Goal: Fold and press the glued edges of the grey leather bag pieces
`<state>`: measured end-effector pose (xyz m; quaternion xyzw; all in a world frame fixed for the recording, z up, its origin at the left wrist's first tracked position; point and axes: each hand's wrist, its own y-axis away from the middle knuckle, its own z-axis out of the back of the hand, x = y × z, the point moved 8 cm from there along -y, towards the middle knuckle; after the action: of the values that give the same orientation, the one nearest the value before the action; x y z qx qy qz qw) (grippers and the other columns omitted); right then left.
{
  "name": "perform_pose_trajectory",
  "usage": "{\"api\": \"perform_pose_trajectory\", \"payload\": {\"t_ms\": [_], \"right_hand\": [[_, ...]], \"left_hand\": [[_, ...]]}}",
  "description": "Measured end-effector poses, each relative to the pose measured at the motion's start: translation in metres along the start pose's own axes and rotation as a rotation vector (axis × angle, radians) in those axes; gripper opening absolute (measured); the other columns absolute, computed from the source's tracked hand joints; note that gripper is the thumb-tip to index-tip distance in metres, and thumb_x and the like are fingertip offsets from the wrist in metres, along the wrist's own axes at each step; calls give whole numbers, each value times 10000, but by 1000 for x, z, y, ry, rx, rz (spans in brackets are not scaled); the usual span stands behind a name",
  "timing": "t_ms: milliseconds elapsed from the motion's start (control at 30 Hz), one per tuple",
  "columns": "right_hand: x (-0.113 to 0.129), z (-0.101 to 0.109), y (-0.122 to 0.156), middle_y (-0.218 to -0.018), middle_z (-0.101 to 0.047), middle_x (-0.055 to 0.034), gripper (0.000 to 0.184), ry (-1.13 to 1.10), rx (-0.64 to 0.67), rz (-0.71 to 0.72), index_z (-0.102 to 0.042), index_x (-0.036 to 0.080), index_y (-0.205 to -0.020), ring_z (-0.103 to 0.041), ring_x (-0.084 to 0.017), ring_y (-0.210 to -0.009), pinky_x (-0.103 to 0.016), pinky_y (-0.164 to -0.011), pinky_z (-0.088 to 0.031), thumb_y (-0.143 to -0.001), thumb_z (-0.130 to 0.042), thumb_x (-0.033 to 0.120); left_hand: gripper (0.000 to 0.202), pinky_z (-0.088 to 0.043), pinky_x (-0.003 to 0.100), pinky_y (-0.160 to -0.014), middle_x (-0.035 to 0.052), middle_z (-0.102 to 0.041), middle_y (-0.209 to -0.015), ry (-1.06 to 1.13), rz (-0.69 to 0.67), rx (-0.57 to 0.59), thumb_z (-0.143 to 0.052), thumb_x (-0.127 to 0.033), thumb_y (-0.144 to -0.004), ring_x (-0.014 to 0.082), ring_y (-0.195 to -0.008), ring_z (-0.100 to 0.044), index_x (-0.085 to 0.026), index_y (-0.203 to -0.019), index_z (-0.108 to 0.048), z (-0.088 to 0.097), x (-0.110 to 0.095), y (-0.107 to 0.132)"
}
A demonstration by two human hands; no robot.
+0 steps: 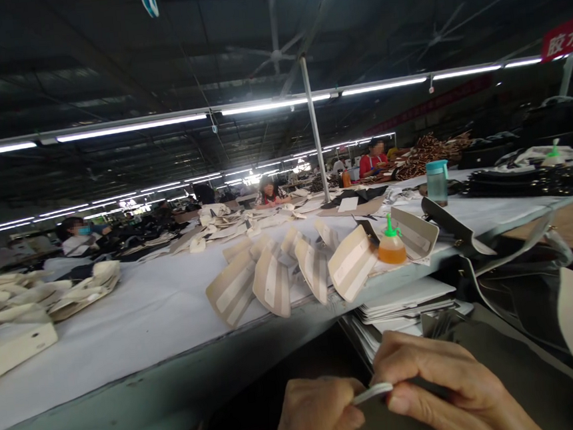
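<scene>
Low in the head view, my left hand (318, 413) and my right hand (434, 379) pinch a small, thin off-white strip (372, 393) between them. Its edge shows between my fingertips; the rest is covered by my fingers, and I cannot tell its exact kind. Under my hands lies a dark olive sheet (520, 368). Beyond them, along the table edge, several curved cream panels (272, 280) stand in rows on the white-covered table. A squeeze bottle (392, 246) with amber liquid and a green nozzle stands beside these panels.
Cream pieces (18, 305) are heaped on the table's left. Stacked pale sheets (408, 294) sit below the table edge. At right are dark bag parts (518, 288), a teal-lidded water bottle (437, 183) and a black stack (529, 182). Co-workers (372, 159) sit farther back.
</scene>
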<state>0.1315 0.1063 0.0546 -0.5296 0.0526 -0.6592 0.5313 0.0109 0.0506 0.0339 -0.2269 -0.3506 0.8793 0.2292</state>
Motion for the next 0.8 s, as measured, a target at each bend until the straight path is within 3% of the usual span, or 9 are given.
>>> {"api": "perform_pose_trajectory", "payload": {"t_ms": [133, 300, 433, 500, 567, 633, 733, 800], "right_hand": [[-3, 0, -1, -816, -652, 32, 153, 26, -7, -19, -663, 271, -900, -644, -122, -723, -210, -661, -495, -1010, -556, 265], [1, 2, 7, -874, -669, 13, 127, 116, -44, 86, -657, 284, -983, -676, -140, -792, -206, -708, -540, -995, -565, 197], [-11, 5, 20, -1009, -702, -64, 148, 250, -48, 38, -674, 255, -1098, -691, -234, -983, -299, -869, -572, -973, -598, 233], [-15, 5, 25, -1021, -709, -66, 182, 295, -52, 44, -676, 261, -1132, -690, -249, -1012, -312, -897, -571, -962, -615, 243], [-16, 6, 27, -1021, -710, -56, 192, 317, -77, 63, -678, 271, -1138, -687, -245, -1016, -298, -893, -570, -954, -631, 242], [-16, 5, 24, -1019, -701, -44, 166, 294, -88, 72, -673, 278, -1117, -684, -223, -999, -279, -875, -564, -965, -620, 237], [-17, -1, 13, -963, -674, -9, 77, 190, -30, 43, -652, 282, -1046, -670, -167, -911, -234, -804, -537, -977, -625, 261], [-17, -4, 6, -890, -652, 19, 71, 115, -1, 41, -641, 274, -978, -646, -137, -818, -209, -727, -506, -953, -663, 338]], "left_hand": [[565, -508, 186, -589, -16, -717, -675, 102, 178, 87, -206, -521, -1050, 139, -631, -715, -261, -933, -694, -9, 10, 5], [266, -535, 174, -781, -38, -749, -957, 121, 439, 52, -439, -426, -1019, 146, -913, -727, -360, -966, -691, -12, 28, 16], [271, -548, 139, -690, -27, -734, -843, 131, 310, 112, -462, -361, -1013, 133, -807, -721, -285, -846, -661, -15, 21, 9], [253, -549, 129, -669, -15, -744, -845, 129, 257, 63, -459, -343, -1017, 129, -776, -723, -265, -885, -660, -11, 20, 6], [203, -544, 143, -643, 2, -750, -857, 102, 223, -51, -480, -306, -1007, 140, -768, -725, -248, -931, -659, -6, 20, 4], [184, -512, 169, -596, -2, -712, -753, 65, 161, -112, -501, -233, -983, 137, -683, -699, -231, -858, -636, -6, 17, 4], [289, -416, 217, -533, -33, -541, -573, 29, 59, -102, -468, -119, -951, 107, -518, -575, -212, -678, -489, -14, 10, 1], [308, -363, 239, -516, -46, -462, -549, 6, 21, -121, -443, -60, -927, 98, -481, -515, -212, -660, -424, -18, 8, 1]]}}
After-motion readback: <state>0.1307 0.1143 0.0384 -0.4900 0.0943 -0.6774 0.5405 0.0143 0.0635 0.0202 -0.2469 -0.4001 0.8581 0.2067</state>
